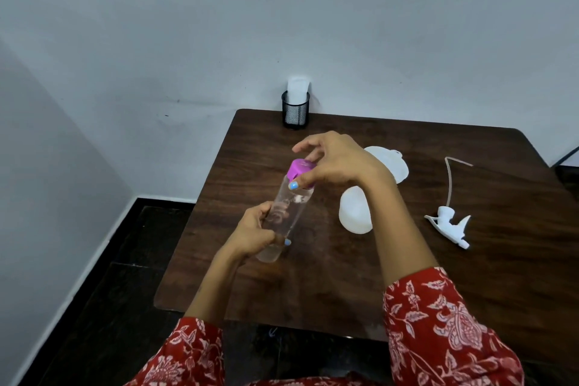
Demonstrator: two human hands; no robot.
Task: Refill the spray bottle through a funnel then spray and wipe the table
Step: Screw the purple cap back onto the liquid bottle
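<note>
Table (470, 276) edge near; both hands' fingers (294, 180) grip clear bottle (286, 213).

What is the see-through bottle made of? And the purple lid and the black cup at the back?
The bottle looks like clear, glossy plastic: you see the table through it. Its purple lid seems smooth, solid plastic. The black cup looks like metal wire mesh, with tiny holes all over.

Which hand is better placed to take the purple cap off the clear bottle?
Right. The right hand already pinches the purple cap, while the left hand grips the clear bottle lower down, steadying it.
</note>
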